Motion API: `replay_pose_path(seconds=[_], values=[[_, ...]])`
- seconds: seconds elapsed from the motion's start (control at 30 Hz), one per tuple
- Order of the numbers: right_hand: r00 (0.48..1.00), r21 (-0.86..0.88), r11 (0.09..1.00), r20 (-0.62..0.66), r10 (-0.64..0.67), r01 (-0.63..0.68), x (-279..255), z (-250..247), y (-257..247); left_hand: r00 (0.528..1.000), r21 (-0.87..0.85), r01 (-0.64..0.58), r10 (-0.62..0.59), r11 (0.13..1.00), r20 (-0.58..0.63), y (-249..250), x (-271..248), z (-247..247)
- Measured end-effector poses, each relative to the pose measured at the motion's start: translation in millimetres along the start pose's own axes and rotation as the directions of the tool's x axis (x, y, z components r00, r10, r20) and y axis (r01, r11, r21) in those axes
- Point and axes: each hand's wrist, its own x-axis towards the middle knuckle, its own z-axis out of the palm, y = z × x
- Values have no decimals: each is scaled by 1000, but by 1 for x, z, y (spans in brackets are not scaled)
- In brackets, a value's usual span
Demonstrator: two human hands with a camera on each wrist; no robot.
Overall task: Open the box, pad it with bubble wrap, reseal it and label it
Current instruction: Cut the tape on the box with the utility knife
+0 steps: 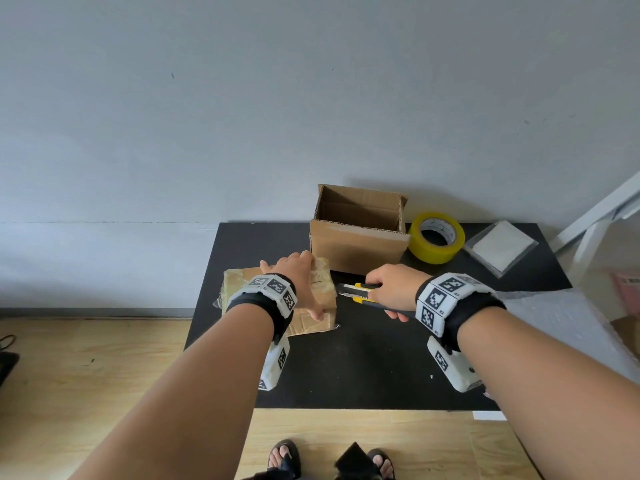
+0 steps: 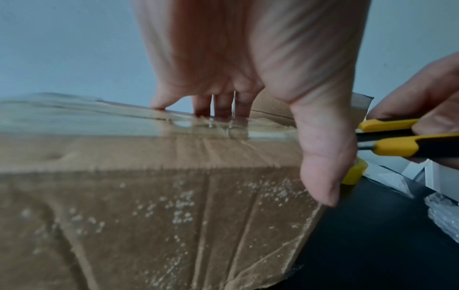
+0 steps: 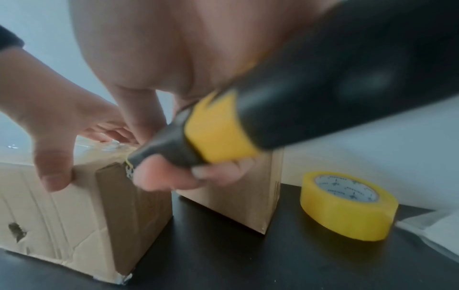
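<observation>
A worn, taped-over cardboard box (image 1: 235, 277) (image 2: 149, 215) (image 3: 62, 215) sits at the left of the black table (image 1: 363, 368). My left hand (image 1: 304, 282) (image 2: 248, 58) (image 3: 57, 127) lies on it, fingertips on the taped top and thumb down over the near side by the right corner. My right hand (image 1: 391, 289) (image 3: 161, 58) grips a yellow and black utility knife (image 1: 356, 292) (image 2: 392, 145) (image 3: 218, 133). The knife's tip is at the box's right edge near the top. Whether the blade is out is hidden.
An open, empty cardboard box (image 1: 356, 247) (image 3: 236, 202) stands just behind. To its right are a yellow tape roll (image 1: 436, 237) (image 3: 347, 206) and a clear packet of white sheets (image 1: 500, 245). Bubble wrap (image 1: 561, 323) (image 2: 444, 215) lies off the table's right side.
</observation>
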Motion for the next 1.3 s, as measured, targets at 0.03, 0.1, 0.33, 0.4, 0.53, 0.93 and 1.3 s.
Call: replay_pose_path(seconds=[0.03,0.1,0.33,0.4,0.53,0.93,1.3], values=[[1000,-3,1000,5,0,0,0,-1,-1,1000,5,0,0,1000,1,0,0,0],[1000,-10,1000,23,0,0,-2,-3,-3,1000,1,7,-7,1000,-3,0,-1,0],[996,0,1000,-86,28,-28,-4,-5,4,999,58,19,-21,998,28,-4,-3,-2],[994,-27,999,-100,33,-35,-4,-9,5,998,85,-11,6,996,67,-7,-4,-2],[994,-59,997,-101,38,-44,-4,-12,0,998,111,-18,12,994,62,-13,-5,-9],[986,-42,998,-167,28,-36,-1,-15,-5,976,-74,201,-193,977,102,-60,-12,-17],[980,-10,999,-194,33,-35,7,-13,-11,913,-87,245,-260,966,-315,-58,-5,-12]])
